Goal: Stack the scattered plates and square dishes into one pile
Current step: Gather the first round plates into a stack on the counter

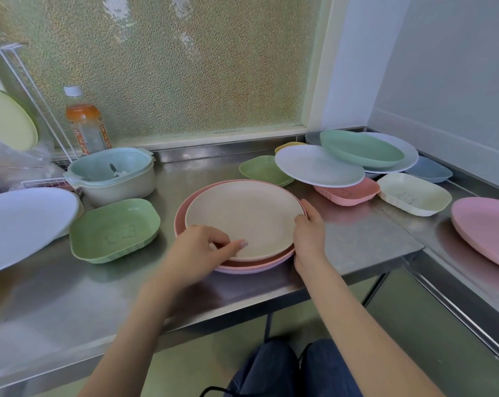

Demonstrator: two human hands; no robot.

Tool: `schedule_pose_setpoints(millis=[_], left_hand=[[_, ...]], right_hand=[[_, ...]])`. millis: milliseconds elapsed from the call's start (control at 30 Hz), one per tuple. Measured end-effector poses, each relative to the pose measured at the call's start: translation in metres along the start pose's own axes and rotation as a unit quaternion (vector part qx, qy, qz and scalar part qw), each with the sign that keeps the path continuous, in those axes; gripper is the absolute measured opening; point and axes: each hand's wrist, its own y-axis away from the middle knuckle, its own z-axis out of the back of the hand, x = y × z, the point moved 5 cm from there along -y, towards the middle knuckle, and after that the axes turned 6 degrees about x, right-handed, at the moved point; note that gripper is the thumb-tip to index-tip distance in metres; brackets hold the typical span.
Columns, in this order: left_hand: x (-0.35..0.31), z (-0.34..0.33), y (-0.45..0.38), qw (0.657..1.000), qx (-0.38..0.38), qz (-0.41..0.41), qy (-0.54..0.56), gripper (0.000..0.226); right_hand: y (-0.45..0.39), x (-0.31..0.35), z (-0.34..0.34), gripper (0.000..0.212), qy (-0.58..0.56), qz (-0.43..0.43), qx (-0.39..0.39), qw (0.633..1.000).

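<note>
A beige round plate lies on top of pink round plates at the counter's front middle. My left hand pinches the beige plate's near rim, thumb on top. My right hand grips its right rim. A green square dish sits to the left, a white plate beyond it. At the back right lie a second green square dish, a white plate, a green plate, a pink square dish, a cream square dish, a blue dish and a pink plate.
A lidded pale-blue pot and a drink bottle stand at the back left beside a white wire rack holding a yellow-green plate. The steel counter ends just right of the pile, with a drop below.
</note>
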Motion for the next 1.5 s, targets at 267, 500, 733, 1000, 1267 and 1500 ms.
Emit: schedule_pose_setpoints(millis=[267, 500, 733, 1000, 1267, 1500], left_hand=[[0.013, 0.011, 0.001, 0.980, -0.171, -0.015, 0.098, 0.054], [0.011, 0.040, -0.014, 0.942, -0.301, -0.010, 0.148, 0.035], [-0.077, -0.001, -0.121, 0.995, -0.058, -0.079, -0.033, 0.025], [-0.158, -0.098, -0.239, 0.964, 0.061, -0.169, -0.199, 0.046], [-0.165, -0.149, -0.300, 0.959, 0.060, -0.174, -0.215, 0.044], [-0.163, -0.147, -0.305, 0.963, 0.028, -0.159, -0.214, 0.026]], right_hand=[[-0.002, -0.001, -0.009, 0.050, 0.010, -0.007, -0.017, 1.000], [-0.012, 0.027, 0.014, 0.032, 0.039, 0.084, -0.060, 0.994], [-0.053, 0.092, 0.073, 0.022, 0.188, 0.239, -0.157, 0.940], [-0.129, 0.115, 0.124, 0.048, 0.496, 0.187, -0.120, 0.839], [-0.173, 0.104, 0.137, 0.033, 0.569, 0.199, -0.050, 0.796], [-0.183, 0.105, 0.135, 0.014, 0.646, 0.233, -0.102, 0.719]])
